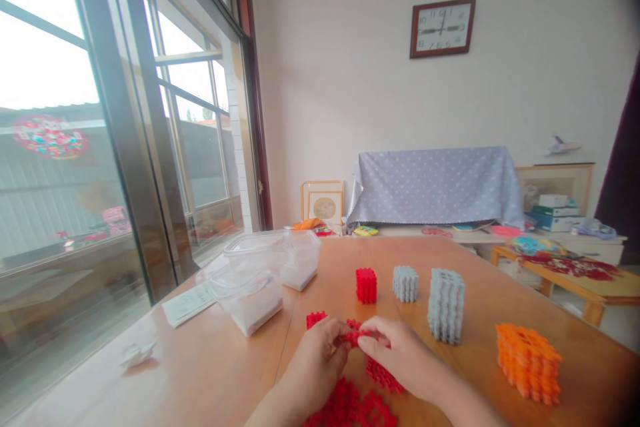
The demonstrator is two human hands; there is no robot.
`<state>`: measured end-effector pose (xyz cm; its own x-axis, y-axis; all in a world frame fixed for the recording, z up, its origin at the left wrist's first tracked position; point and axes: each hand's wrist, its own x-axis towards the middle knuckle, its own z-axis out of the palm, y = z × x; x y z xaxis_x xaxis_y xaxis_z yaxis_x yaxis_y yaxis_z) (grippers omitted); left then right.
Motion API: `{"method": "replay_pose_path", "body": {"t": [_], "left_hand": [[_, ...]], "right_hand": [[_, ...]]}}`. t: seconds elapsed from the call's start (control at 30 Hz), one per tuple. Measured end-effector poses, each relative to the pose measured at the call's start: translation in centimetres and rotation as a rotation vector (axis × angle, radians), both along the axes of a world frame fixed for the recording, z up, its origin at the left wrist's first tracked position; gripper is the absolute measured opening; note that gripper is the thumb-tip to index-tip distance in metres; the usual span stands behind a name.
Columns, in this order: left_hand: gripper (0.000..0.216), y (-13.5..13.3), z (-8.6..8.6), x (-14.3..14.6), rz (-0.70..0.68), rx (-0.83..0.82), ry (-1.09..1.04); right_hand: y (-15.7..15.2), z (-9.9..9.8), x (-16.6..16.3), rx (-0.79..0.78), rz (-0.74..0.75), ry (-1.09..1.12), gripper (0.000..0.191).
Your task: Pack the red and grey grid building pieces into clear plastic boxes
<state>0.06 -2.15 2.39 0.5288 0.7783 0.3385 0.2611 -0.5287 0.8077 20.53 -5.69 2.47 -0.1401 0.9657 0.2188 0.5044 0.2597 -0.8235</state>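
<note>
My left hand (323, 350) and my right hand (397, 352) meet over the wooden table, thumbs and fingertips pinched on red plastic interlocking pieces (354, 335). How these pieces join between my fingers is partly hidden. Beneath and around my wrists lie more red toothed pieces (345, 407), several of them loose and flat. Another red piece (316, 319) peeks out behind my left hand. Beyond my hands stands a red block (367, 285) built from stacked pieces. Right of it are a short grey block (405, 283), a taller grey block (446, 307) and an orange block (529, 365).
Clear plastic containers (255, 300) stand at the table's left, beside a paper sheet (189, 303). A crumpled wrapper (137, 355) lies nearer the left edge. Glass windows flank the table (240, 380) on the left. A low bench (590, 283) holds items at the right.
</note>
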Motion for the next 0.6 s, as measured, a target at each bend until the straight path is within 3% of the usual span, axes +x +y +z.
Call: {"method": "replay_pose_path", "body": {"t": [0.17,0.3,0.43,0.6], "left_hand": [[0.026,0.7,-0.5,0.1,-0.123,-0.308,-0.322],[0.041,0.9,-0.5,0.1,-0.1,-0.396,-0.421],[0.035,0.9,-1.0,0.2,-0.016,-0.292,-0.387],[0.043,0.6,-1.2,0.0,0.1,-0.005,-0.113]], "right_hand": [[0.2,0.0,-0.5,-0.034,0.066,0.208,0.029],[0.6,-0.5,-0.7,-0.17,0.015,0.322,0.028],[0.9,-0.9,-0.8,-0.24,-0.028,0.392,0.032],[0.9,-0.9,-0.7,-0.259,-0.041,0.56,0.028]]}}
